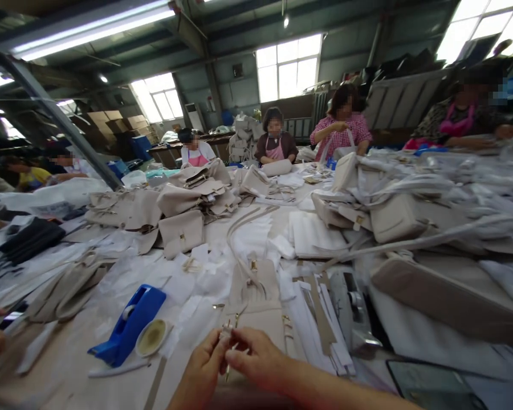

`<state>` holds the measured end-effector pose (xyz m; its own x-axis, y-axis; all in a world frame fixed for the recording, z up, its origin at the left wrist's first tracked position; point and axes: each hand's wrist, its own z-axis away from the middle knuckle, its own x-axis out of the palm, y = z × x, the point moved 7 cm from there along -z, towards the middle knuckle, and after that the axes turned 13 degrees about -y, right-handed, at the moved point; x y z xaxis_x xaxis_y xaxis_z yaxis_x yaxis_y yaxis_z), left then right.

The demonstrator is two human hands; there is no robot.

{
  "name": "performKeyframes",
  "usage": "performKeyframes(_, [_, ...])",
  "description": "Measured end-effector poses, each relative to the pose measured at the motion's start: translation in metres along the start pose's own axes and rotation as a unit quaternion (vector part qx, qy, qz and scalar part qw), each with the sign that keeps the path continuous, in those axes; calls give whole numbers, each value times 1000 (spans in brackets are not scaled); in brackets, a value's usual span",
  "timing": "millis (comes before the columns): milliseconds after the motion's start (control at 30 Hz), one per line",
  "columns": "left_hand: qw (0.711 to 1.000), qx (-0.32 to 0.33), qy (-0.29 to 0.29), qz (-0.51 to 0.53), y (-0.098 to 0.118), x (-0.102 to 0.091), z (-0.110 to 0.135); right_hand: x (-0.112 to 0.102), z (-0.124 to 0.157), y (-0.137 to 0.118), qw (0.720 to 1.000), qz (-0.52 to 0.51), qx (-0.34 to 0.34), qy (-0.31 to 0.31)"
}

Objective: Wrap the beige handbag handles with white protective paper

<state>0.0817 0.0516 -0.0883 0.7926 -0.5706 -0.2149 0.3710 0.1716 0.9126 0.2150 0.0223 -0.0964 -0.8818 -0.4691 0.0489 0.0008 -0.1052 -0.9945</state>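
On the bench (70,378), left of the near edge's middle, a shallow dish (138,342) holds a dull yellowish stuff, its surface bare in the centre; it sits just beside a blue tape dispenser (132,324). Towards the right edge, plump beige bags (404,216) lie among white wrapping (316,234), their contents hidden. Another bag (259,322) lies at the middle of the near edge, its flap spread towards the far edge, with gold fittings and a strap curling over it. Above its near part is a small piece (226,330), pale with gold-coloured metal, partly covered by fingers. The left hand (206,360) pinches it between thumb and fingertips; the right hand (259,356), fingers bent, grips it from the other side. Right of the bag lie strips (322,319) and a grey dispenser (353,313).
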Motion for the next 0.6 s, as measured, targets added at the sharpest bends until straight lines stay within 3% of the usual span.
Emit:
performKeyframes(100, [1000, 5, -11, -17, 3, 8, 4, 18, -24, 1, 984, -175, -32, 7])
performKeyframes(167, [1000, 5, -15, -11, 0, 9, 4, 18, -34, 11, 974, -224, -18, 38])
performKeyframes(367, [996, -2, -82, 26, -17, 7, -7, -10, -46, 18, 973, -125, 24, 190])
performKeyframes(467, [991, 14, -120, 59, -18, 2, -17, -11, -53, 11, 975, -99, 45, 196])
performKeyframes(600, [987, 14, -142, 66, -16, -7, -31, -10, -66, 12, 968, -138, 70, 199])
